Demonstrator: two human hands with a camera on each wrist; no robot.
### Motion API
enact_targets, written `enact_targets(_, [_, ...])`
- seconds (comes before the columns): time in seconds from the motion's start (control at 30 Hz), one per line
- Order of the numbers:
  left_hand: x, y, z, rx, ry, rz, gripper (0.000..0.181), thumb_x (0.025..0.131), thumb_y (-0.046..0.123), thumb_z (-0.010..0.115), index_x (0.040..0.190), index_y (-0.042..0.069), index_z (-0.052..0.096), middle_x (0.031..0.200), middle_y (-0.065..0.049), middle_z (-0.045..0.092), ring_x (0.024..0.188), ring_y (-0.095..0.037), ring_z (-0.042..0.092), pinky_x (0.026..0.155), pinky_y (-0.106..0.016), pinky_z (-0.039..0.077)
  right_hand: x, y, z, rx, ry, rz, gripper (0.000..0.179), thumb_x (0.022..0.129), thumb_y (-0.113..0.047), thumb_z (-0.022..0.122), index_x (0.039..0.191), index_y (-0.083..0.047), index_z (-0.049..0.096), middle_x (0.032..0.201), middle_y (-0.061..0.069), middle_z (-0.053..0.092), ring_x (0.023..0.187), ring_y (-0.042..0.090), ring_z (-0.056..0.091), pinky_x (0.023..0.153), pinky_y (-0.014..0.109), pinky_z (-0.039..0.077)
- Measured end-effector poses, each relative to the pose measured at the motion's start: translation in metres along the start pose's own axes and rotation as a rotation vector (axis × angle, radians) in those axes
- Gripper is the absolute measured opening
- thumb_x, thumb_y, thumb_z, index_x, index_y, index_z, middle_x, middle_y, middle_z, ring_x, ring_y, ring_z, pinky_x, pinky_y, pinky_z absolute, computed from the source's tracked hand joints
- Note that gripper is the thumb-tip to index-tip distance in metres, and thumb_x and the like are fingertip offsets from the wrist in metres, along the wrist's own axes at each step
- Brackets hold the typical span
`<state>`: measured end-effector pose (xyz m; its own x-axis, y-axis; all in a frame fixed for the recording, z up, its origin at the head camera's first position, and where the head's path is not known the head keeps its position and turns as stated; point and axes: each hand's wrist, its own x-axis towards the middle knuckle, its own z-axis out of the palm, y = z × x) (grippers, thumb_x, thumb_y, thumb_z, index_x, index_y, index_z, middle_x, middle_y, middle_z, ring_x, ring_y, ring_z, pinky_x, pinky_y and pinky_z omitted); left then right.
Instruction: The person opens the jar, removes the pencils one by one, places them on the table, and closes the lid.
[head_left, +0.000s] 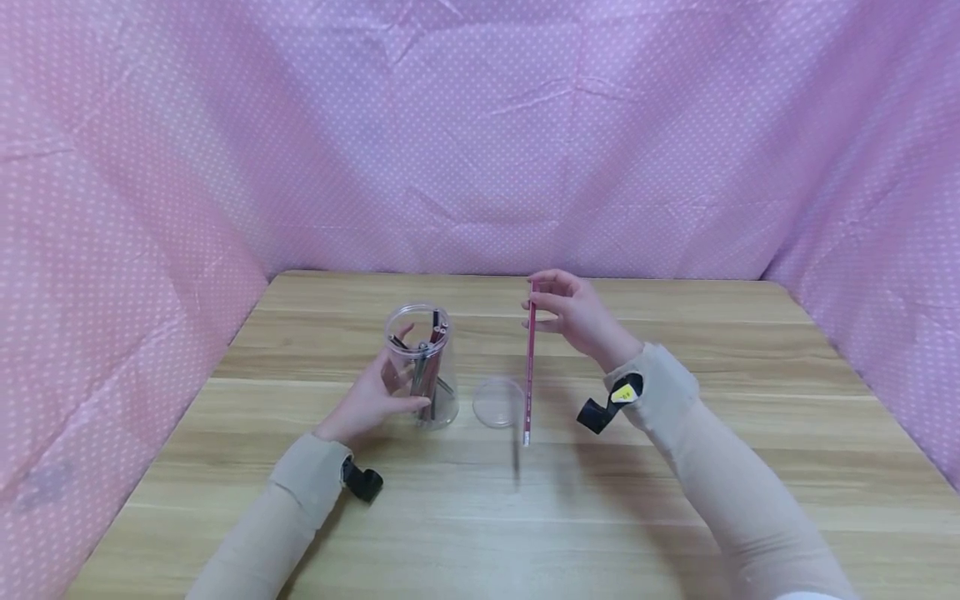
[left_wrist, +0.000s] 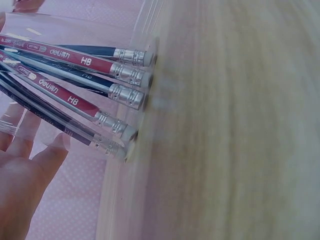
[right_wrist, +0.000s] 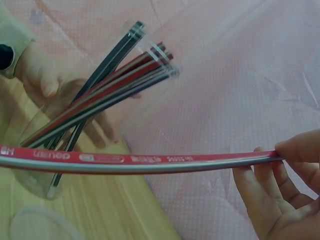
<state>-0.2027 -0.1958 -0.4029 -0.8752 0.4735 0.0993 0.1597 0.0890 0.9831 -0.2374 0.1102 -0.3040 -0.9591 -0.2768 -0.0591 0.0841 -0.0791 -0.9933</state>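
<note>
My left hand grips a clear plastic jar from its left side, thumb in front and fingers behind. The jar stands upright, without a lid, and several pencils lean inside it. In the left wrist view their eraser ends, some on red pencils and some on dark ones, point toward the jar's bottom. To the right of the jar, my right hand pinches a red pencil by its upper end. That pencil hangs almost vertical above the table, its eraser end down.
A round clear lid lies on the wooden table between the jar and the hanging pencil. Pink dotted cloth encloses the back and sides of the table. Each wrist wears a band with a small black camera.
</note>
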Motion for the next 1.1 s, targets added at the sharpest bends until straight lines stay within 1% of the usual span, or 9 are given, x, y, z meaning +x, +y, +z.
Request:
enact_targets(0.03, [0.000,0.000,0.000,0.000,-0.001,0.001,0.109,0.074,-0.004,0.075,0.153,0.028,0.005,0.155,-0.012,0.027,0.140,-0.034,0.027,0.116,-0.047,0.023,-0.001,0.004,-0.003,-0.014,0.000,0.008,0.025,0.093,0.004,0.047,0.104,-0.017,0.055,0.098,-0.001,0.053,0.090,0.011,0.059,0.085,0.034,0.057])
enact_targets(0.13, [0.000,-0.001,0.000,0.013,-0.002,0.000,0.109,0.075,-0.003,0.075,0.152,0.030,0.005,0.155,-0.011,0.026,0.140,-0.034,0.028,0.116,-0.047,0.023,-0.002,0.016,-0.010,-0.049,-0.008,0.036,0.026,0.094,0.003,0.047,0.116,-0.007,0.052,0.099,0.000,0.053,0.091,0.012,0.060,0.087,0.037,0.057])
enact_targets(0.23, [0.000,-0.001,0.000,0.000,-0.005,0.006,0.108,0.075,-0.003,0.075,0.152,0.031,0.007,0.155,-0.012,0.026,0.141,-0.034,0.026,0.116,-0.047,0.023,-0.003,0.029,-0.018,-0.084,-0.013,0.061,0.033,0.094,0.003,0.047,0.127,0.003,0.045,0.099,0.000,0.054,0.090,0.013,0.060,0.089,0.039,0.056])
enact_targets(0.4, [0.000,0.002,0.002,-0.069,-0.022,0.021,0.108,0.074,-0.007,0.073,0.152,0.030,0.009,0.156,-0.011,0.023,0.142,-0.034,0.022,0.113,-0.039,0.029,-0.004,0.050,-0.030,-0.121,-0.018,0.100,0.035,0.094,0.001,0.048,0.128,0.007,0.043,0.098,-0.002,0.056,0.089,0.008,0.060,0.081,0.028,0.056])
enact_targets(0.53, [-0.002,0.005,0.004,-0.063,-0.024,0.016,0.109,0.073,-0.006,0.074,0.152,0.031,0.008,0.156,-0.013,0.022,0.141,-0.036,0.022,0.110,-0.036,0.033,-0.004,0.066,-0.038,-0.125,-0.014,0.138,0.042,0.094,0.000,0.049,0.132,0.013,0.037,0.104,0.004,0.058,0.088,0.007,0.060,0.081,0.027,0.056])
enact_targets(0.67, [-0.004,0.005,0.006,-0.046,-0.018,0.012,0.109,0.074,-0.005,0.074,0.152,0.032,0.008,0.156,-0.014,0.023,0.141,-0.036,0.023,0.112,-0.042,0.029,-0.005,0.079,-0.043,-0.123,-0.016,0.175,0.047,0.094,-0.002,0.050,0.135,0.013,0.034,0.106,0.007,0.060,0.090,0.010,0.060,0.082,0.028,0.056])
enact_targets(0.87, [-0.008,0.004,0.009,0.011,0.012,0.009,0.109,0.074,-0.004,0.074,0.152,0.031,0.007,0.155,-0.013,0.026,0.141,-0.035,0.026,0.116,-0.048,0.022,-0.003,0.094,-0.047,-0.048,-0.028,0.203,0.046,0.092,-0.002,0.053,0.132,0.012,0.036,0.096,0.004,0.063,0.086,0.014,0.064,0.081,0.029,0.058])
enact_targets(1.0, [-0.009,0.003,0.010,0.022,0.028,-0.008,0.108,0.074,-0.002,0.076,0.152,0.031,0.010,0.154,-0.011,0.029,0.140,-0.035,0.028,0.116,-0.049,0.022,0.001,0.103,-0.047,-0.018,-0.028,0.223,0.045,0.092,0.001,0.053,0.132,0.012,0.036,0.090,0.003,0.065,0.081,0.014,0.065,0.077,0.028,0.058])
enact_targets(1.1, [-0.010,0.004,0.010,0.022,0.036,-0.012,0.108,0.074,-0.002,0.076,0.152,0.028,0.009,0.153,-0.011,0.031,0.139,-0.035,0.029,0.116,-0.049,0.022,0.002,0.107,-0.047,-0.011,-0.022,0.242,0.044,0.092,0.001,0.051,0.132,0.012,0.036,0.087,0.001,0.064,0.078,0.013,0.064,0.074,0.025,0.059])
